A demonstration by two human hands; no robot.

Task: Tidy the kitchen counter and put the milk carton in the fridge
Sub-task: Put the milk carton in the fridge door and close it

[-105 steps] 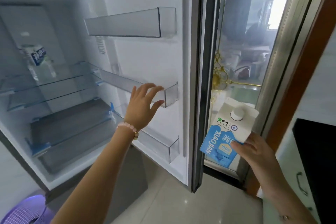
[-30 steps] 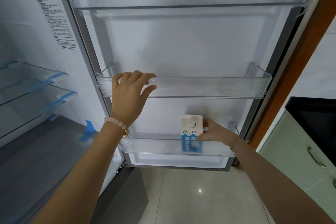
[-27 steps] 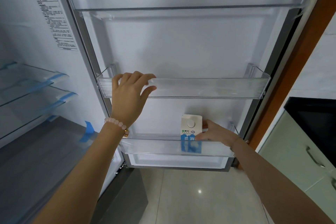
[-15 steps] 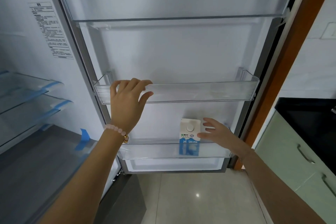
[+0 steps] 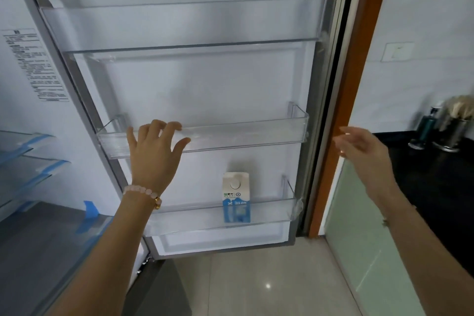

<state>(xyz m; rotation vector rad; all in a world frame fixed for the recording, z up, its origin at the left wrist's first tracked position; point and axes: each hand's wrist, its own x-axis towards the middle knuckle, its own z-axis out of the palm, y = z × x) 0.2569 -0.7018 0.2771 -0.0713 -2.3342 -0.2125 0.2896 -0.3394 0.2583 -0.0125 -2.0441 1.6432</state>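
The white and blue milk carton (image 5: 236,197) stands upright in the lowest clear bin (image 5: 189,220) of the open fridge door (image 5: 205,79). My left hand (image 5: 154,154) holds the rim of the middle door bin (image 5: 243,136), fingers curled over its front edge. My right hand (image 5: 359,146) hovers in the air to the right of the door, fingers loose and holding nothing, well away from the carton.
The fridge interior with glass shelves (image 5: 25,161) lies on the left. A brown door frame (image 5: 346,110) stands right of the fridge door. A black counter (image 5: 436,187) with metal containers (image 5: 451,131) and pale green cabinets (image 5: 359,238) fills the right. Tiled floor (image 5: 256,285) lies below.
My right hand let go of the carton, which now stands alone in the lowest bin, and moved up and to the right. My left hand stayed on the middle bin.
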